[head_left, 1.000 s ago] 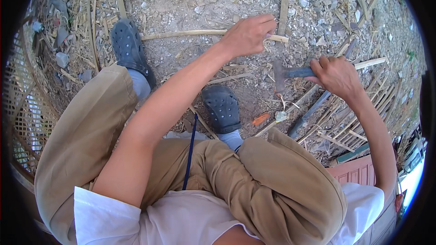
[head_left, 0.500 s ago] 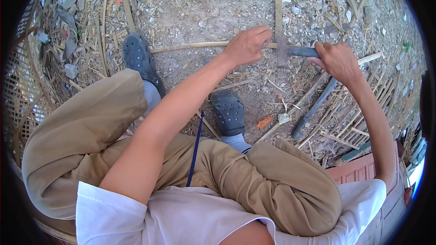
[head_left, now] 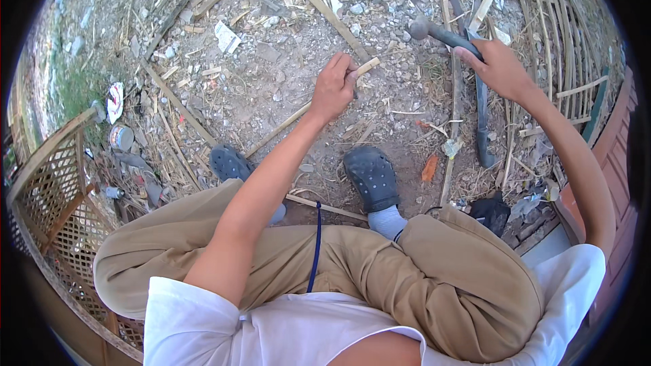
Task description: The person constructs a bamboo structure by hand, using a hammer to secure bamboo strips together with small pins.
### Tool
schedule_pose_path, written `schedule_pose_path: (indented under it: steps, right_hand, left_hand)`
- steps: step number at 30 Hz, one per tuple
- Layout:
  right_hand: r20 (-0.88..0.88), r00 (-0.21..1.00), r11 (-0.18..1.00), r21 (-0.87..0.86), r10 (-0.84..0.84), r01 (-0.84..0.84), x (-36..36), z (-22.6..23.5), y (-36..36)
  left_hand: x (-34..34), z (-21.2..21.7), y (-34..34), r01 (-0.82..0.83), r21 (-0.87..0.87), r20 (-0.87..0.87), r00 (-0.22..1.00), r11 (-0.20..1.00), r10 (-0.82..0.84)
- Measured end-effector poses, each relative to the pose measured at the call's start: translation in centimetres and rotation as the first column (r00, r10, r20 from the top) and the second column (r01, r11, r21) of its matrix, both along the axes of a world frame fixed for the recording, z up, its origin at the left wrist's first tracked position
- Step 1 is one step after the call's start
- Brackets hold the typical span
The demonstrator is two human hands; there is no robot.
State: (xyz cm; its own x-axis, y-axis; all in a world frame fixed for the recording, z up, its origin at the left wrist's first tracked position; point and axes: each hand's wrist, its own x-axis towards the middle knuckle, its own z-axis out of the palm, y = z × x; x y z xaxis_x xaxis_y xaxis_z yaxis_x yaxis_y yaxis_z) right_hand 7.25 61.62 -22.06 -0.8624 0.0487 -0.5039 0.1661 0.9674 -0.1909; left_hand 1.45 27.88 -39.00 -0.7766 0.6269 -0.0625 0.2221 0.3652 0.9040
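My left hand [head_left: 332, 88] is closed around a thin wooden strip [head_left: 368, 66], whose end sticks out past my fingers. The rest of this strip runs back under my wrist toward my left foot. A small dark bit shows below my fingers, too small to name. Farther right, my right hand [head_left: 500, 71] grips a hammer [head_left: 444, 35] by its dark handle. The hammer's head points left, up and away from the strip. Another long wooden strip [head_left: 322, 7] lies on the ground, one end close to the held strip's tip.
A dark crowbar [head_left: 482, 118] lies beside a wooden strip at the right. Bundled slats [head_left: 569, 47] and a reddish panel [head_left: 617, 135] stand farther right. A lattice panel [head_left: 74, 224] is at the left. My clogs [head_left: 371, 179] rest on gravelly ground [head_left: 285, 47] with scattered scraps.
The hammer's head has moved away from the strip, where it was beside the crossing of two strips. My left hand now holds the strip near its end. The view has shifted.
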Motion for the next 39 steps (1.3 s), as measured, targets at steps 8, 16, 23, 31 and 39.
schedule_pose_path:
  steps: [8, 16, 23, 31, 39]
  right_hand:
    - [0.214, 0.676, 0.579, -0.377, -0.705, 0.723, 5.1, 5.3, -7.2]
    - [0.133, 0.338, 0.192, -0.611, -0.932, 0.768, 2.4, 0.8, -16.1]
    - [-0.122, -0.231, -0.077, -0.711, -0.965, 0.699, 3.9, -8.4, -30.8]
    - [-0.134, -0.213, -0.066, -0.682, -0.968, 0.729, 3.3, -11.9, -36.5]
    - [-0.196, -0.132, 0.026, -0.645, -0.972, 0.764, 2.0, -11.5, -36.3]
  left_hand:
    - [-3.3, -1.0, -1.3, 0.265, 0.005, -0.062, 0.962, 0.964, -0.264]
    - [-5.4, -1.5, -1.5, 0.589, 0.049, -0.348, 0.767, 0.807, -0.538]
    - [-4.3, -2.3, -1.1, 0.58, 0.121, -0.368, 0.78, 0.806, -0.506]
    - [-4.9, -2.6, -1.5, 0.538, 0.201, -0.394, 0.81, 0.819, -0.435]
    - [-4.3, -2.1, -1.9, 0.509, 0.159, -0.347, 0.831, 0.846, -0.435]
